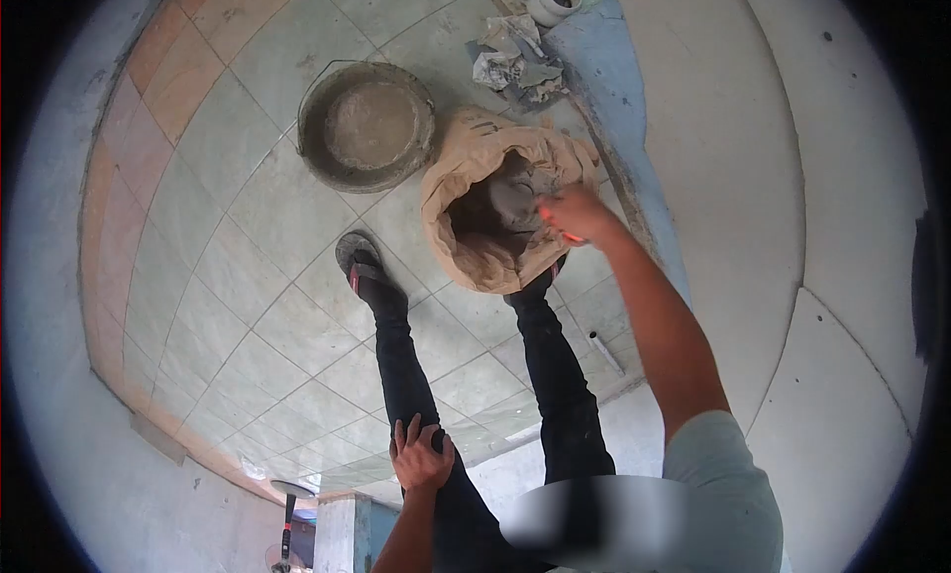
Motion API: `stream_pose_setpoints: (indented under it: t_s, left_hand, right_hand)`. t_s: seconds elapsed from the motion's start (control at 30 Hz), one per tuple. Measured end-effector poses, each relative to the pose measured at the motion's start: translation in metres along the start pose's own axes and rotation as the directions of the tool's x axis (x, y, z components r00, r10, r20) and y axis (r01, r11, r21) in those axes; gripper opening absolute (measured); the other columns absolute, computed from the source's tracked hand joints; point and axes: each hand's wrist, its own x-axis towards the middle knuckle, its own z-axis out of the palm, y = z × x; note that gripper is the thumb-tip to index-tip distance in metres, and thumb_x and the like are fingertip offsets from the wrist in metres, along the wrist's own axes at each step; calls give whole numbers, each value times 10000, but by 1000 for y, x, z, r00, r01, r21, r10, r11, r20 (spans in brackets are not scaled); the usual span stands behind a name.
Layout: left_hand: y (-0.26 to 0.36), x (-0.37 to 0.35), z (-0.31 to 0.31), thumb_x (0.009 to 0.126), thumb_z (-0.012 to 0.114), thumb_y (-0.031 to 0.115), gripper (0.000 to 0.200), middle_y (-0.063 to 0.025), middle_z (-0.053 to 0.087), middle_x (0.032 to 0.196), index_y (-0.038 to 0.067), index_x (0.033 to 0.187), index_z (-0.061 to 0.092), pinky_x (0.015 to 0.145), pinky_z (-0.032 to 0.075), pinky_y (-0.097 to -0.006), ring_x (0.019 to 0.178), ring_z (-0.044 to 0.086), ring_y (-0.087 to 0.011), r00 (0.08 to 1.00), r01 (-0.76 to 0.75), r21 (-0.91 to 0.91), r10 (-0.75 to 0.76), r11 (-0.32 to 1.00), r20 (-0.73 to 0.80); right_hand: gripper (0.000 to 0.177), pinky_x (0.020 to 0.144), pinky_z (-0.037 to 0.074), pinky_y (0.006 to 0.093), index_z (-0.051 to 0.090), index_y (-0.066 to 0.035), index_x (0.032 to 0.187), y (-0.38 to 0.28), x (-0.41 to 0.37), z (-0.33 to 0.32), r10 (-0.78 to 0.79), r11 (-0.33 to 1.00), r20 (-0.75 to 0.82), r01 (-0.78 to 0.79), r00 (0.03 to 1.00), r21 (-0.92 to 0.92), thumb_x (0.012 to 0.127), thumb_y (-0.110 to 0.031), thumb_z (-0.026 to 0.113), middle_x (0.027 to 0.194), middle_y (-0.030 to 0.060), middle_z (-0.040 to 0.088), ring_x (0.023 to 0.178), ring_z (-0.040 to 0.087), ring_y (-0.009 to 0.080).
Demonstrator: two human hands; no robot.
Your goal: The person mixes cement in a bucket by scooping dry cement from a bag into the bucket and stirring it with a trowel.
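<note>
Brown paper forms the open sack (pixel 466 261), the landmark here, standing on the tiled floor (pixel 297 325) with grey powder (pixel 511 192) inside. The right hand (pixel 580 214), at the sack's right side, has its fingers closed round an orange handle (pixel 544 212); motion blur hides their exact grip. The left hand (pixel 423 461), well below the sack, rests on the left leg (pixel 404 375), holding nothing, its fingers somewhat spread. The sack's soft, crumpled rim could catch the wrist or tool and fold or tear, spilling powder onto the right foot (pixel 532 294) just beneath it. A quick lift could raise dust or shake powder loose short of the bucket (pixel 309 157), just left of the sack. Faint dark marks on the sack's upper side are illegible, as is any print on the crumpled paper (pixel 505 66) above it; no brand or label can be read.
</note>
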Motion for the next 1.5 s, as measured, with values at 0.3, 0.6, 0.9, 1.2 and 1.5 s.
stream_pose_setpoints:
  t_s: [0.3, 0.6, 0.9, 1.2, 1.5]
  left_hand:
    - [2, 1, 2, 857, 725, 347, 340, -117, 592, 1482, 181, 1151, 769, 1204, 337, -540, 1457, 425, -424, 999, -13, -2, 13, 1000, -32]
    - [-1, 2, 1, 862, 690, 359, 372, -112, 565, 1515, 189, 1186, 760, 1217, 307, -544, 1486, 389, -411, 1000, -2, -15, 2, 1000, -3]
    - [-3, 1, 2, 863, 708, 367, 362, -100, 566, 1515, 193, 1176, 762, 1208, 321, -543, 1482, 398, -405, 1000, -1, -8, 1, 1000, 4]
    - [-7, 4, -4, 867, 703, 376, 357, -89, 559, 1521, 199, 1171, 763, 1214, 312, -541, 1483, 395, -404, 1000, -3, -14, 3, 1000, 25]
    - [-10, 5, -7, 859, 717, 367, 350, -83, 576, 1503, 197, 1161, 767, 1205, 320, -553, 1474, 407, -407, 1000, -26, -23, 26, 999, 9]
  right_hand:
    - [299, 494, 512, 442, 686, 21, 811, 23, 72, 49, 155, 972, 144, -125, 977, -198, 935, -238, 602, 679, 183, 667, 510, 640, 283]
    - [289, 730, 601, 459, 774, -30, 990, -3, -11, -2, -442, 494, 158, 387, 883, -779, 943, -273, 625, 924, 164, 766, 845, 762, 306]
    - [231, 607, 600, 445, 772, -76, 947, 35, 77, 90, -562, 108, 189, 298, 805, -948, 950, -227, 597, 862, 124, 743, 732, 751, 308]
    - [197, 655, 595, 433, 754, -94, 963, 30, 105, 77, -561, -20, 359, 422, 745, -906, 915, -245, 638, 938, 114, 739, 824, 741, 289]
    - [246, 790, 582, 454, 772, -127, 887, 64, 121, 83, -578, 235, 284, 489, 765, -840, 932, -313, 618, 900, 96, 750, 882, 736, 317]
